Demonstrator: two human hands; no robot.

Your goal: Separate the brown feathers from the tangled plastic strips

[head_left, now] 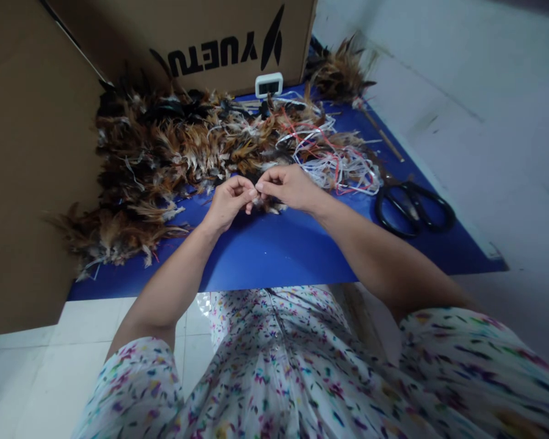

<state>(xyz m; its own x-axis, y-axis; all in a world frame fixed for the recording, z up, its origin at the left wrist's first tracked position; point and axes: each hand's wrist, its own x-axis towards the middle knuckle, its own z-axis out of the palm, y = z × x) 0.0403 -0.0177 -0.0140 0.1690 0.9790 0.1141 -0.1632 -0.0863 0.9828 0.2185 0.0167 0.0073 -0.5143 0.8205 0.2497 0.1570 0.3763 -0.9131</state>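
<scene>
My left hand [231, 200] and my right hand [290, 188] meet over the front part of the blue tabletop [279, 256]. Both are closed in a pinch, thumb against forefinger, with their tips almost touching. Greyish fluff of a feather [257, 200] shows at the left fingertips. Whatever the right fingers pinch is too small to make out. Dark and pale feathers lie just behind and below the hands. A wide heap of brown, black and white feathers [187, 143] spreads behind them. White and red plastic strips [343, 167] lie tangled beyond my right hand.
Black-handled scissors [414, 207] rest at the right. Behind them lies a feather duster [341, 73] with a thin stick [384, 135]. A small white digital clock [269, 85] stands before a cardboard box [210, 27]. More cardboard [22, 171] borders the left side; a wall [485, 122] is at right.
</scene>
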